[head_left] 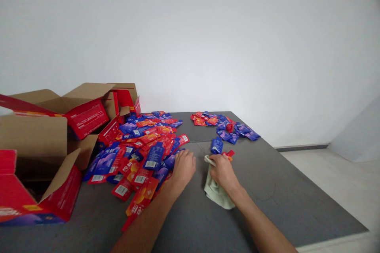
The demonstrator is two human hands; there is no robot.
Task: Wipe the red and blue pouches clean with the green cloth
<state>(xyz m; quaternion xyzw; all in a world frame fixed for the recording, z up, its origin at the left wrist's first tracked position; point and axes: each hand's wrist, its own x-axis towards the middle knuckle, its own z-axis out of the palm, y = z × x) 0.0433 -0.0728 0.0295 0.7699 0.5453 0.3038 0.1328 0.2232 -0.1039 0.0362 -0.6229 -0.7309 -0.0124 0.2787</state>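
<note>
A wide, flat, dark grey table (273, 193) is seen, and a thin seam (202, 141) is shown running across its far part. Some faint marks can be seen on its right side. Behind the table a big, plain white wall (237, 47) is seen, and at its foot on the right a dark strip (303, 148) is set. Past the table's right edge, a pale floor (323, 174) is shown.

A pale green piece of soft cloth (218, 195) is held over the near middle of the table by the right hand (224, 172). Its top edge is pinched by bent fingers, and its lower part is hung down below them. Just past this hand, a small red and orange packet (231, 153) is partly hidden. Near it, a flat blue packet (217, 146) is laid alone.

The left hand (184, 167) is placed at the right edge of a big, messy heap of shiny red and blue packets (139, 166). Its fingers are curled a little, but whether a packet is held cannot be told.

Farther back on the right, a smaller group of red and blue packets (224, 126) is spread. On the left, open red cardboard boxes with brown insides (63, 195) are crowded together.
</note>
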